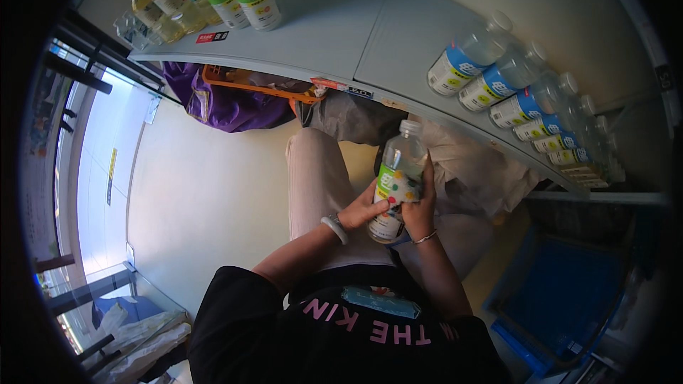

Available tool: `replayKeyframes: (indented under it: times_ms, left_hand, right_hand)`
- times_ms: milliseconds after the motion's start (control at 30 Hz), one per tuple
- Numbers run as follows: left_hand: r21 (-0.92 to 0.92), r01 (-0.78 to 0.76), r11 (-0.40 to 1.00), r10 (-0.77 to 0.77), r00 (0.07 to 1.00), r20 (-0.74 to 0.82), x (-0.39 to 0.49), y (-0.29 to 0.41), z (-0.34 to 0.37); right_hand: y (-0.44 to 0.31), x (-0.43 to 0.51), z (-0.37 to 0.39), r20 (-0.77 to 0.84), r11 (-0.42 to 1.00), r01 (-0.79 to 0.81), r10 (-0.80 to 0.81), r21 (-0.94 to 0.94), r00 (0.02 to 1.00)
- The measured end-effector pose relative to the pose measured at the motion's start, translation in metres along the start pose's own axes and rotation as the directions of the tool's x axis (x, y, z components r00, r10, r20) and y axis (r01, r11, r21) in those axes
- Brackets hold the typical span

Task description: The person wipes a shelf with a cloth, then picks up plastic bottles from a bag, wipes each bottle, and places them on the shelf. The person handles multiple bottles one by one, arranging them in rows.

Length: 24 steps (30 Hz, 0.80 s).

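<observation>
Above my lap, a clear plastic bottle point(402, 150) with a white cap and a green-and-white label is held tilted, cap pointing away from me. My left hand point(364, 208) grips its lower left side, thumb across the label. On the other side, my right hand point(420, 207) presses a white cloth with coloured dots point(404, 188) against the bottle. The cloth covers part of the label, and some of my right fingers are hidden behind the bottle.
A grey shelf point(325, 26) curves ahead, carrying blue-labelled bottles point(485, 82) at right and green-labelled bottles point(256, 0) at left. Beneath it are an orange basket point(256, 87), a purple bag point(229, 106) and pale plastic bags point(469, 165). A blue crate point(560, 288) stands at right.
</observation>
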<state>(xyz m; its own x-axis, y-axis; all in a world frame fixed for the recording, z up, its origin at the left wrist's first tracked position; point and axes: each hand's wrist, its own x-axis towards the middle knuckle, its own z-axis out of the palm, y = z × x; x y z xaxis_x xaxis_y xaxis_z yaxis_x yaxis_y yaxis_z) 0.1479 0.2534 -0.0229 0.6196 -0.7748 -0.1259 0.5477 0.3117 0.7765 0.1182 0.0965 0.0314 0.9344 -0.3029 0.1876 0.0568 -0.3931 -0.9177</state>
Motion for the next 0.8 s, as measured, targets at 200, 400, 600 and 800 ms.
replayKeyframes:
  times_ms: [200, 400, 600, 800]
  left_hand:
    - [-0.154, -0.097, 0.983, 0.085, 0.993, -0.083, 0.001, 0.000, -0.010]
    - [-0.032, -0.151, 0.988, 0.142, 0.972, -0.187, 0.012, 0.032, -0.019]
    - [0.015, -0.198, 0.980, 0.196, 0.951, -0.238, 0.035, 0.067, -0.002]
    - [0.310, -0.350, 0.884, 0.426, 0.877, -0.224, 0.073, 0.122, -0.012]
  right_hand:
    - [-0.013, -0.023, 0.005, 0.087, 0.983, 0.095, -0.082, -0.157, 0.993]
    - [-0.009, -0.035, -0.001, 0.169, 0.993, 0.112, -0.103, -0.039, 0.980]
    - [0.003, -0.035, -0.003, 0.064, 0.990, 0.121, -0.116, -0.071, 0.991]
    - [0.046, -0.070, -0.009, 0.118, 0.996, -0.092, 0.089, 0.016, 0.989]
